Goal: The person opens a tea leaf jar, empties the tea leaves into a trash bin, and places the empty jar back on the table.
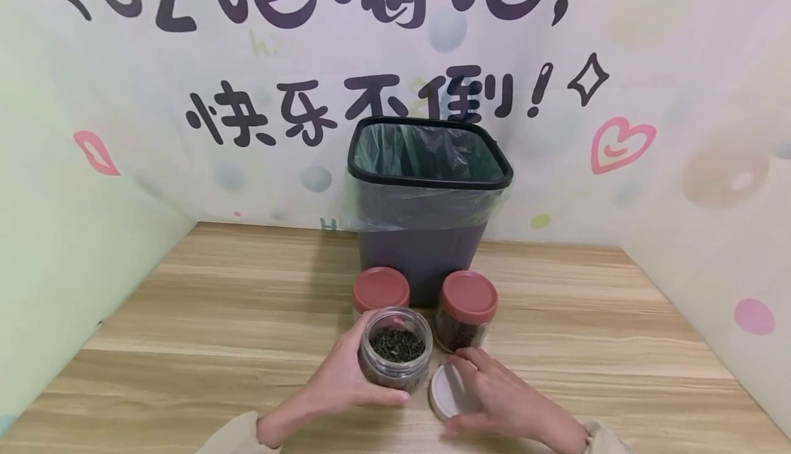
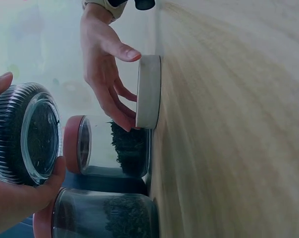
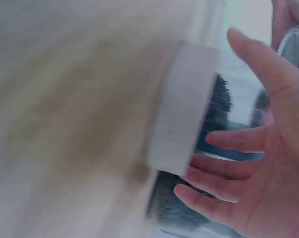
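My left hand (image 1: pixel 346 375) grips a lidless clear glass jar (image 1: pixel 395 371) by its side, fingers and thumb wrapped around it. Dark dried tea leaves (image 1: pixel 397 345) show through its mouth. In the left wrist view, the ribbed jar (image 2: pixel 11 129) is held up off the table, its base visible. A round white lid (image 1: pixel 450 392) lies on the table right of it. Over the lid is my right hand (image 1: pixel 503 395), thumb and fingers spread, fingertips right at the lid's rim. In the right wrist view, the fingers (image 3: pixel 224 186) extend loosely beside the white lid (image 3: pixel 184 109).
Two jars with red lids stand behind, one left (image 1: pixel 381 289) partly hidden by my held jar, one right (image 1: pixel 467 306) close to my right fingers. A dark bin (image 1: pixel 420 248) lined with a plastic bag stands behind them on the wooden table (image 1: pixel 247 303), before a printed wall sheet.
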Demonstrator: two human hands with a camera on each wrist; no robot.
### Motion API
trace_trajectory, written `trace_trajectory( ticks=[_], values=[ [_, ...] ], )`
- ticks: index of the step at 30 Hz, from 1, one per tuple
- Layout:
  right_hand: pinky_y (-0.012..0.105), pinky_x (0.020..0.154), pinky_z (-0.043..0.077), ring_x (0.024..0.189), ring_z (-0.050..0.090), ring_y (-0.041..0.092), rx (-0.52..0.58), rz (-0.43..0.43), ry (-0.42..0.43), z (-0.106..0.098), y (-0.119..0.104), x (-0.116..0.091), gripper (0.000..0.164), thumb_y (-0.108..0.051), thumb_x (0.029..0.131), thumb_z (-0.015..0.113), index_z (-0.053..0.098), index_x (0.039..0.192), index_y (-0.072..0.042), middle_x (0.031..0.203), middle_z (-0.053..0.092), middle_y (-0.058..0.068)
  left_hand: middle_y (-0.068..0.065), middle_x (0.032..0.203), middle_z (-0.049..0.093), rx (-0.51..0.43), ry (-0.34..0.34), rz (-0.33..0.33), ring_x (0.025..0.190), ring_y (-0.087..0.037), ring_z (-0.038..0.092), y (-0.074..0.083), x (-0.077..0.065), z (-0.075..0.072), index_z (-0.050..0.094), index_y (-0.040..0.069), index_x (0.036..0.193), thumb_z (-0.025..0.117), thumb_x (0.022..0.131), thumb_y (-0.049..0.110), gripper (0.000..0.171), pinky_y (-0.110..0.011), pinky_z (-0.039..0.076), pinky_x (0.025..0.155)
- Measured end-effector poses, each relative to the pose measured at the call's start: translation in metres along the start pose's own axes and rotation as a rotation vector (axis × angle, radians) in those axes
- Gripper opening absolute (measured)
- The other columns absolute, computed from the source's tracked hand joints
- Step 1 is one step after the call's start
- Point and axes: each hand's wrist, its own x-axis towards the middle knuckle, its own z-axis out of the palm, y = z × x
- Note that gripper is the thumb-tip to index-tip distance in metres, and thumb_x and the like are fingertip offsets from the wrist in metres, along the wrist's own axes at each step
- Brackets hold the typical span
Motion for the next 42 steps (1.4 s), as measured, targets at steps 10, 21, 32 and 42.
trace_trajectory(
  ticks=[10, 21, 32, 42],
  values=[
    [0.025, 0.071, 0.049, 0.086, 0.058, 0.008, 0.209, -0.06, 0.246, -0.038, 0.0, 0.013, 0.035, -0.017, 0.076, 0.069, 0.056, 0.107, -0.007, 0.101, 0.059, -0.004, 0.001, 0.116, 0.054, -0.003, 0.065, -0.028, 0.107, -0.016, 0.051, 0.015, 0.011, -0.024, 0.042, 0.019, 0.127, 0.083, 0.057, 0.021, 0.081, -0.03, 0.039, 0.093],
    [0.024, 0.06, 0.049, 0.074, 0.058, 0.008, 0.223, 0.028, 0.413, -0.053, 0.02, 0.019, 0.032, 0.001, 0.072, 0.069, 0.058, 0.102, -0.004, 0.085, 0.061, -0.002, -0.006, 0.113, 0.053, 0.019, 0.173, -0.073, 0.101, -0.017, 0.052, 0.036, 0.044, -0.07, 0.041, 0.009, 0.124, 0.081, 0.059, 0.006, 0.077, -0.034, 0.042, 0.089],
    [0.022, 0.054, 0.049, 0.069, 0.057, 0.005, 0.238, 0.246, 0.463, -0.046, 0.043, 0.014, 0.024, 0.002, 0.074, 0.067, 0.059, 0.097, 0.001, 0.083, 0.062, 0.002, -0.009, 0.116, 0.051, 0.143, 0.251, -0.144, 0.104, -0.02, 0.048, 0.049, 0.084, -0.117, 0.037, 0.007, 0.128, 0.078, 0.065, 0.012, 0.076, -0.037, 0.039, 0.09],
    [0.022, 0.054, 0.049, 0.068, 0.058, 0.013, 0.212, 0.316, 0.437, -0.058, 0.056, 0.025, 0.022, -0.002, 0.077, 0.065, 0.057, 0.098, 0.003, 0.078, 0.062, 0.005, -0.008, 0.12, 0.048, 0.259, 0.278, -0.212, 0.11, -0.02, 0.046, 0.063, 0.116, -0.145, 0.036, 0.01, 0.13, 0.08, 0.064, 0.027, 0.081, -0.038, 0.039, 0.092]
  ],
)
